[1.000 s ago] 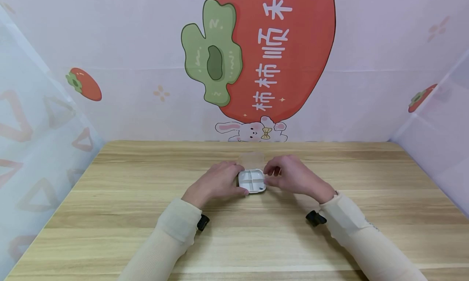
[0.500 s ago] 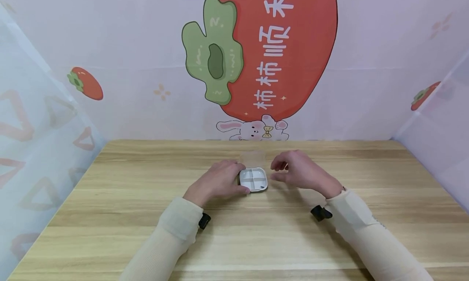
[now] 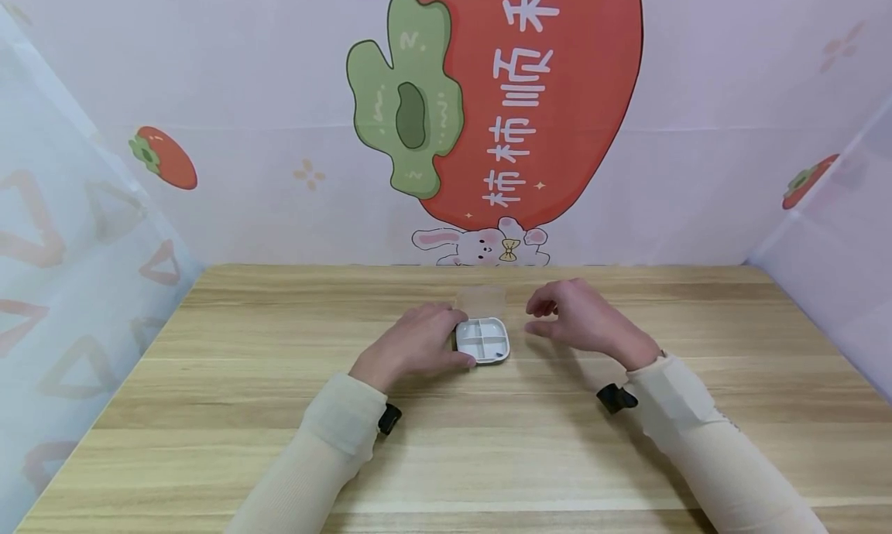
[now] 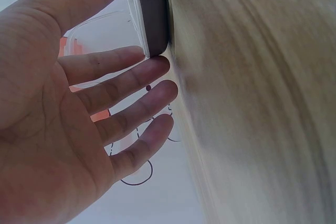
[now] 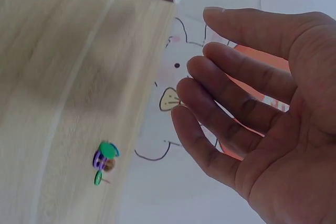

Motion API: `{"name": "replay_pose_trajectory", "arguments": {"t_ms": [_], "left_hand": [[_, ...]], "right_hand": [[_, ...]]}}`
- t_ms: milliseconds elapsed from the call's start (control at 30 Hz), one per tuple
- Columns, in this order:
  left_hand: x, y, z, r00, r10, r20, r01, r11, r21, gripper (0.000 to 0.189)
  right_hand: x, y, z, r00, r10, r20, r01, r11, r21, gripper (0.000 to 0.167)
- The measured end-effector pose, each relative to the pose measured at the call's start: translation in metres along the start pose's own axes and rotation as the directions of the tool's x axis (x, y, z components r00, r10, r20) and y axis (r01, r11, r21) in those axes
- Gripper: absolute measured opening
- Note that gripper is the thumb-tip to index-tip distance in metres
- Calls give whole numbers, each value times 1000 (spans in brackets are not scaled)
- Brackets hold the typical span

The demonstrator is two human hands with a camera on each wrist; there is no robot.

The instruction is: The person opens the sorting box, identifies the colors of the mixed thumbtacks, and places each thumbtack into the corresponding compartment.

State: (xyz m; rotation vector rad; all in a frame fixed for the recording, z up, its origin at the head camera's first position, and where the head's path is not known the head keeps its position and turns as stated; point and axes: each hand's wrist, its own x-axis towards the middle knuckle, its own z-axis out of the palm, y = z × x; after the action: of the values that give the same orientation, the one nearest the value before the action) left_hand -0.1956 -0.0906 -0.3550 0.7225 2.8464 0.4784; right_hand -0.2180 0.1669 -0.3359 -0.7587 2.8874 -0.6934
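A small white box with four compartments, like a pill box, lies on the table with its clear lid swung back. A tiny dark-blue piece sits in its near right compartment; its kind is too small to tell. With thumb and index finger my left hand holds the box by its left corners, the other fingers spread loosely. To the right of the box, apart from it, is my right hand, fingers loosely bent with nothing between them. The box's dark outer side shows in the left wrist view.
Several small colourful pieces, green, purple and blue, lie on the wooden table in the right wrist view. A white printed backdrop stands behind the table's far edge.
My right hand has drawn away from the box, to the right and slightly back toward the far edge. My left hand keeps its hold on the box.
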Motion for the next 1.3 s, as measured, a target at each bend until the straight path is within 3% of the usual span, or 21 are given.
{"name": "replay_pose_trajectory", "arguments": {"t_ms": [600,933,1300], "left_hand": [[1,1,-1,1000,17,-2,-17,1000,16,61],[1,0,-1,1000,18,-3,-18,1000,14,61],[0,1,-1,1000,11,2,-11,1000,14,62]], "right_hand": [[-2,21,-16,997,43,-59,-47,997,-55,17],[-5,28,-20,998,50,-46,-54,995,-88,16],[-8,39,-26,993,118,-9,-118,989,-91,20]]}}
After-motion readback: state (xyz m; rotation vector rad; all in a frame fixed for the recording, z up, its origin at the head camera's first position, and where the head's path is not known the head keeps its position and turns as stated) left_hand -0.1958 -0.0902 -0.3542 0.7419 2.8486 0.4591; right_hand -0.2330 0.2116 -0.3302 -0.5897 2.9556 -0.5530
